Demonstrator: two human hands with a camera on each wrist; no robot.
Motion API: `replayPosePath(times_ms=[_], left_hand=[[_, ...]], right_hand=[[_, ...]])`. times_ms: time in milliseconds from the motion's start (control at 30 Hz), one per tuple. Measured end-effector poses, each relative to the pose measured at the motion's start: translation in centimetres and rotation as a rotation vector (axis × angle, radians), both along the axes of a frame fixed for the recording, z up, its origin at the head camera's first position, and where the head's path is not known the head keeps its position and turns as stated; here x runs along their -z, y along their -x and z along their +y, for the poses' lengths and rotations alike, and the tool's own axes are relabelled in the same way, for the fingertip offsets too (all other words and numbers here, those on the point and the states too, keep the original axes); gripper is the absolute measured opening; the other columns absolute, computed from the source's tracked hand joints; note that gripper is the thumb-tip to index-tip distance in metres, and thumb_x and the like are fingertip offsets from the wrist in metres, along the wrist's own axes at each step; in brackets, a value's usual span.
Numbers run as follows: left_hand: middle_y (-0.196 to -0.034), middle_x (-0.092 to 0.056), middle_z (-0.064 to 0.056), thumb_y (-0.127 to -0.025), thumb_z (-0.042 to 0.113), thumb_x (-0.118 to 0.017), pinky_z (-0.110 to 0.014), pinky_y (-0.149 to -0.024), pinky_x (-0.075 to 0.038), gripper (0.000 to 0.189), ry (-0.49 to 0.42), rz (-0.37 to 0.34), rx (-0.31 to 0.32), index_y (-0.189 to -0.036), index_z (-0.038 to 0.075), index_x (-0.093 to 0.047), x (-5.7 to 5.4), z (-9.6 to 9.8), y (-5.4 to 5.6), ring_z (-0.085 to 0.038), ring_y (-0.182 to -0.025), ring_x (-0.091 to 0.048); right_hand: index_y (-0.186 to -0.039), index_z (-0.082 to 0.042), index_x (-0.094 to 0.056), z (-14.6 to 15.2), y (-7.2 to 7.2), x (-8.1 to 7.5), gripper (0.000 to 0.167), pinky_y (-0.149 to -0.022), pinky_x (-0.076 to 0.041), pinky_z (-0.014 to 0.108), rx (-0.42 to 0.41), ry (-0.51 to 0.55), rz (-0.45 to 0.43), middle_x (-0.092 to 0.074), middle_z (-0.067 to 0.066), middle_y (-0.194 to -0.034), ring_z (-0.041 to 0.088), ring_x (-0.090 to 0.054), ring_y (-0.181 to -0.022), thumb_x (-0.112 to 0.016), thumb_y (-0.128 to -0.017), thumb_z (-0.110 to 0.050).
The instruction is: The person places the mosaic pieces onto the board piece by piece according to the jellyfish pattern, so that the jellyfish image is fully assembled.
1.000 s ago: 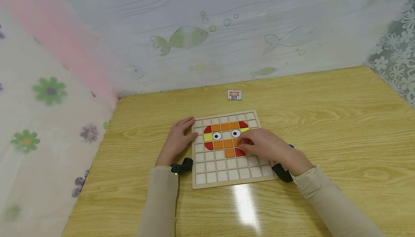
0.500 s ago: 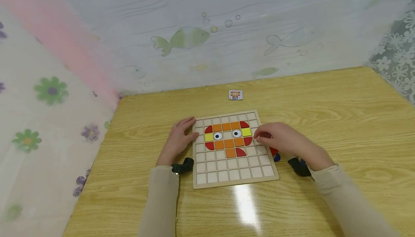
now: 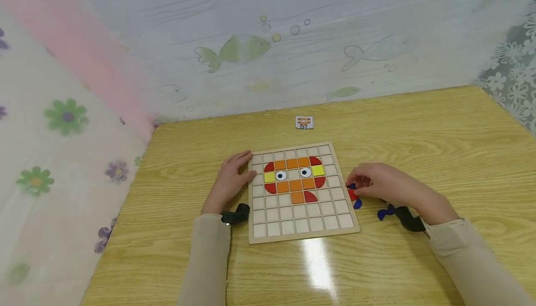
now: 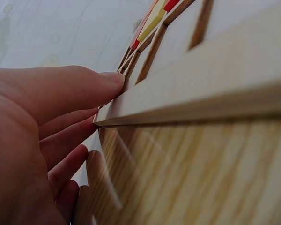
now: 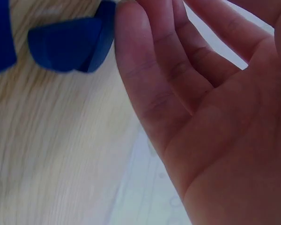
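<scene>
A wooden grid board [image 3: 301, 236] lies on the table with coloured tiles set in its middle cells. Orange squares [image 3: 295, 185], yellow squares [image 3: 318, 170], red quarter-rounds [image 3: 310, 197] and two round eye tiles [image 3: 281, 176] form a pattern. My left hand [image 3: 231, 176] rests at the board's left edge, its thumb [image 4: 96, 84] on the rim and its fingers along the side. Just right of the board, my right hand [image 3: 387, 182] reaches over loose red [image 3: 352, 195] and blue pieces [image 3: 358, 203], fingers slightly bent. Blue pieces [image 5: 63, 44] appear beside its fingertips in the right wrist view.
A small picture card [image 3: 304, 122] with a similar pattern lies behind the board. More blue pieces [image 3: 385, 212] sit near the right wrist's black camera [image 3: 409, 220]. Another camera [image 3: 236, 215] is on the left wrist. A fish-patterned wall covering [image 3: 244, 48] rises behind the table.
My right hand has moved right, off the board to the loose pieces, uncovering a yellow square and red quarter-round at the pattern's right side. The left hand stays at the board's edge.
</scene>
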State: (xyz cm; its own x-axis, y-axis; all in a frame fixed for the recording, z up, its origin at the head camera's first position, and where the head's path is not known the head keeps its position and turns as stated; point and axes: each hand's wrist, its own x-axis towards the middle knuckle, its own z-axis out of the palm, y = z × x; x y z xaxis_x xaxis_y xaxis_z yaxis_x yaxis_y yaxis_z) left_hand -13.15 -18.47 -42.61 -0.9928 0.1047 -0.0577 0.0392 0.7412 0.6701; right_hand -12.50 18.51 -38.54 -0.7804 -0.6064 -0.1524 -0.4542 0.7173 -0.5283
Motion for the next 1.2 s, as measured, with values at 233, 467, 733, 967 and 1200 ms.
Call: replayPosePath(times_ms=[233, 467, 733, 967, 1200], left_hand=[[-0.142, -0.029, 0.006, -0.086, 0.031, -0.058, -0.047, -0.103, -0.018, 0.054, -0.001, -0.002, 0.000, -0.136, 0.020, -0.040, -0.02, -0.11, -0.12, -0.020, -0.132, -0.015], [-0.141, -0.029, 0.006, -0.086, 0.031, -0.058, -0.047, -0.103, -0.018, 0.054, -0.008, 0.001, 0.004, -0.136, 0.020, -0.041, 0.14, -0.06, 0.00, -0.021, -0.132, -0.015], [-0.141, -0.029, 0.007, -0.086, 0.031, -0.058, -0.047, -0.103, -0.019, 0.053, -0.004, -0.002, -0.002, -0.135, 0.021, -0.041, 0.08, 0.00, 0.08, -0.020, -0.132, -0.015], [-0.141, -0.030, 0.007, -0.086, 0.030, -0.058, -0.047, -0.103, -0.017, 0.053, 0.001, 0.009, 0.001, -0.135, 0.019, -0.041, -0.10, 0.03, 0.10, -0.020, -0.131, -0.016], [-0.141, -0.031, 0.007, -0.086, 0.030, -0.059, -0.047, -0.103, -0.017, 0.053, -0.004, 0.010, -0.001, -0.135, 0.019, -0.042, 0.05, 0.09, 0.08, -0.019, -0.131, -0.017]], right_hand=[[-0.096, -0.016, -0.064, 0.11, 0.06, 0.04, 0.020, -0.062, -0.040, 0.027, -0.044, -0.005, -0.036, -0.051, -0.008, -0.074, 0.010, -0.046, -0.068, -0.069, -0.078, -0.016], [-0.094, -0.016, -0.064, -0.04, 0.06, 0.37, 0.018, -0.059, -0.039, 0.026, -0.039, -0.031, -0.028, -0.049, -0.008, -0.071, 0.008, -0.045, -0.063, -0.069, -0.078, -0.021], [-0.096, -0.015, -0.063, -0.34, 0.04, 0.49, 0.018, -0.056, -0.035, 0.024, -0.014, -0.060, 0.039, -0.047, -0.008, -0.068, 0.008, -0.042, -0.060, -0.067, -0.079, -0.019], [-0.092, -0.014, -0.064, -0.60, 0.17, 0.64, 0.014, -0.056, -0.035, 0.024, -0.009, -0.060, 0.094, -0.047, -0.008, -0.068, 0.008, -0.041, -0.061, -0.068, -0.079, -0.017], [-0.092, -0.011, -0.063, -0.55, 0.07, 0.51, 0.020, -0.056, -0.036, 0.026, 0.059, -0.099, 0.086, -0.048, -0.006, -0.068, 0.010, -0.043, -0.062, -0.070, -0.077, -0.021]])
